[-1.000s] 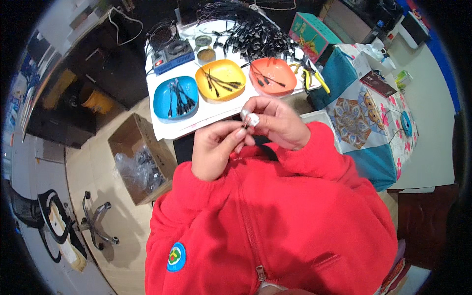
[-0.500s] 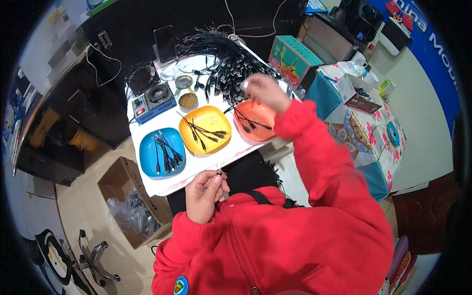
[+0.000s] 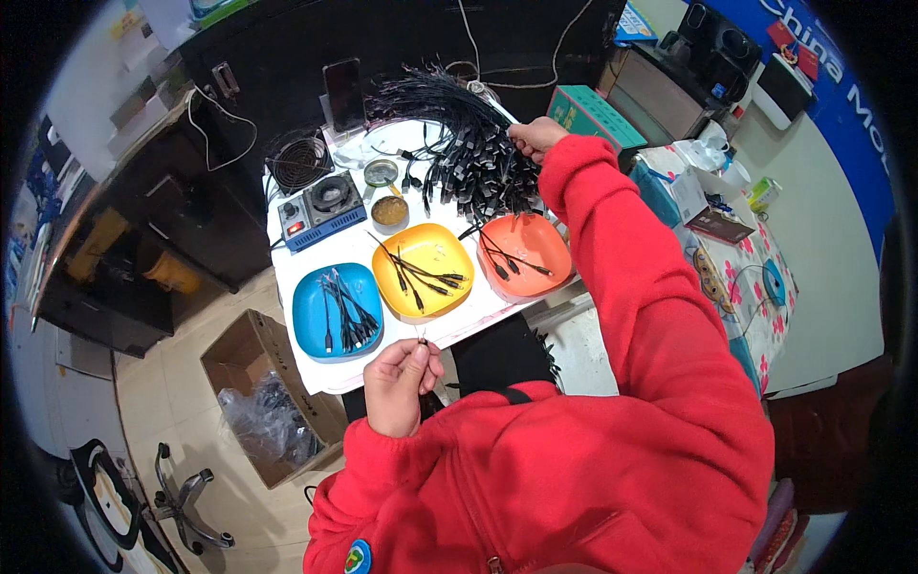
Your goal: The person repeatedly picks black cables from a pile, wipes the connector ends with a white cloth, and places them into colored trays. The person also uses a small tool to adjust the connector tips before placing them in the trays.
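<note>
My left hand pinches the end of a thin black cable just off the near edge of the table; fine wires stick up from its tip. My right hand reaches far forward, fingers closed, at the right side of a large heap of black cables with plugs. Whatever is in those fingers is hidden. Three plates stand in a row: a blue plate, a yellow plate and an orange plate. Short black cables lie in each of them.
At the table's left stand a blue soldering heater, a round fan, a small tin of amber stuff and an upright phone. A green box stands behind my right arm. An open carton sits on the floor.
My right hand has moved forward and to the right, from above the orange plate to the heap's right side. My left hand still pinches the cable. The view has shifted slightly.
</note>
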Tool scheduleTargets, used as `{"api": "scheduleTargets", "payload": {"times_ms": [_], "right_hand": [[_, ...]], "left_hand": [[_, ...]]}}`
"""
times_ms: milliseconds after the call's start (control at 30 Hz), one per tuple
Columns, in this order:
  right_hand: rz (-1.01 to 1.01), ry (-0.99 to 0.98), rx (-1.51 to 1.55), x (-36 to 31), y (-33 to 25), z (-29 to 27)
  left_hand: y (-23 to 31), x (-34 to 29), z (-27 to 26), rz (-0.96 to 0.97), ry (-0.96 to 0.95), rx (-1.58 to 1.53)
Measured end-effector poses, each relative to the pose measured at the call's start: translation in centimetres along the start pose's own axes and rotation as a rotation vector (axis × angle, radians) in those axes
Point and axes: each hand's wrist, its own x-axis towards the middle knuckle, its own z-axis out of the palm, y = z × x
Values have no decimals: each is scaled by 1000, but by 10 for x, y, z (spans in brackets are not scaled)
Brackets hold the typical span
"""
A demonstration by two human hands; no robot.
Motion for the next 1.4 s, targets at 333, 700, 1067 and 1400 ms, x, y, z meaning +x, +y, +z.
{"api": "scheduleTargets", "payload": {"times_ms": [333, 700, 1067, 1400], "right_hand": [[-793, -109, 105, -280, 42, 130], [-1114, -204, -292, -308, 100, 185], [-707, -338, 773, -340, 31, 106], [-807, -202, 622, -358, 42, 113]], "left_hand": [[39, 54, 34, 77, -57, -134], [78, 23, 38, 657, -230, -144], [17, -56, 35, 655, -300, 53], [15, -52, 60, 482, -75, 99]]}}
